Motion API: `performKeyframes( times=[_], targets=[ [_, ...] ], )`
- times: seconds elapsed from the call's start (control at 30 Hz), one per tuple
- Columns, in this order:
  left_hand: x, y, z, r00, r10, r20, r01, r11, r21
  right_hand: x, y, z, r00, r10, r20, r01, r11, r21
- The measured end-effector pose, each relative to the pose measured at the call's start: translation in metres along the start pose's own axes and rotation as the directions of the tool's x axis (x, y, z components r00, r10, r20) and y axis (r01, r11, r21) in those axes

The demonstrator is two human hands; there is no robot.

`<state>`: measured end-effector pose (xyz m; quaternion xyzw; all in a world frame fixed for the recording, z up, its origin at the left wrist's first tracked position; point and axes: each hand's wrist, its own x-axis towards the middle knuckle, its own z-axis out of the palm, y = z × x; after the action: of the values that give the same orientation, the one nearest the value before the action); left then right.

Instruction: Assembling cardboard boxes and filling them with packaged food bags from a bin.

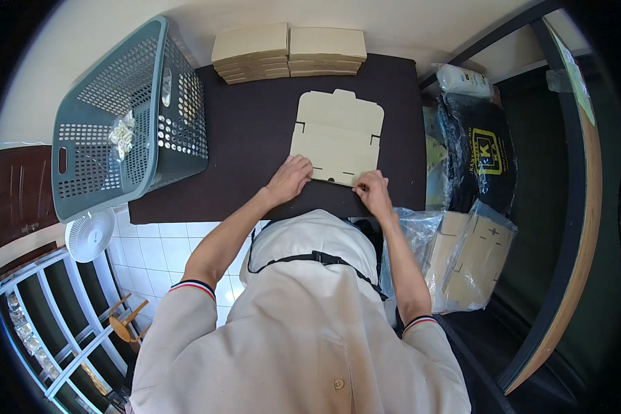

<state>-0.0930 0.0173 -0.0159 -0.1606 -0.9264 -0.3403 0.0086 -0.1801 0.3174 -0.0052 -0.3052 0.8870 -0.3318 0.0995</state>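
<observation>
A flat cardboard box blank (337, 138) lies on the dark tabletop in front of me, its tabbed flap pointing to the far side. Its near edge is folded up in a narrow strip, with slots and a small dark notch showing. My left hand (291, 178) is closed at the near left corner, fingers curled over the cardboard edge. At the near right corner my right hand (372, 191) pinches the folded edge between thumb and fingers. The undersides of both hands' grips are hidden.
Two stacks of folded cardboard boxes (252, 45) (327, 52) stand at the table's back edge. A grey-green perforated basket (179, 148) leans at the left with a small white bundle inside. Plastic-wrapped cardboard (472, 259) and black packages (476, 148) lie right of the table (248, 138).
</observation>
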Motion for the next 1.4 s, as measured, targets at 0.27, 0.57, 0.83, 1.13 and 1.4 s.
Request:
performKeyframes(
  times=[0.27, 0.57, 0.83, 1.13, 1.4],
  targets=[
    [0.016, 0.041, 0.040, 0.982, 0.186, 0.013, -0.186, 0.980, 0.072, -0.035, -0.015, 0.018, 0.997, -0.031, -0.066, 0.023, 0.993, -0.119],
    [0.026, 0.052, 0.070, 0.971, 0.240, -0.002, -0.238, 0.965, 0.114, -0.039, -0.025, 0.023, 0.997, 0.010, -0.071, -0.025, 0.979, -0.203],
    [0.031, 0.063, 0.081, 0.990, 0.144, 0.007, -0.141, 0.958, 0.249, -0.034, -0.027, 0.020, 0.998, 0.012, -0.054, -0.024, 0.969, -0.244],
    [0.033, 0.064, 0.084, 0.979, -0.033, -0.203, 0.038, 0.999, 0.022, -0.024, -0.018, 0.021, 0.995, 0.056, -0.084, -0.067, 0.989, -0.135],
    [0.066, 0.051, 0.065, 0.958, -0.285, 0.007, 0.285, 0.958, -0.034, 0.003, 0.004, 0.017, 0.981, 0.193, -0.035, -0.189, 0.977, 0.102]
  ],
)
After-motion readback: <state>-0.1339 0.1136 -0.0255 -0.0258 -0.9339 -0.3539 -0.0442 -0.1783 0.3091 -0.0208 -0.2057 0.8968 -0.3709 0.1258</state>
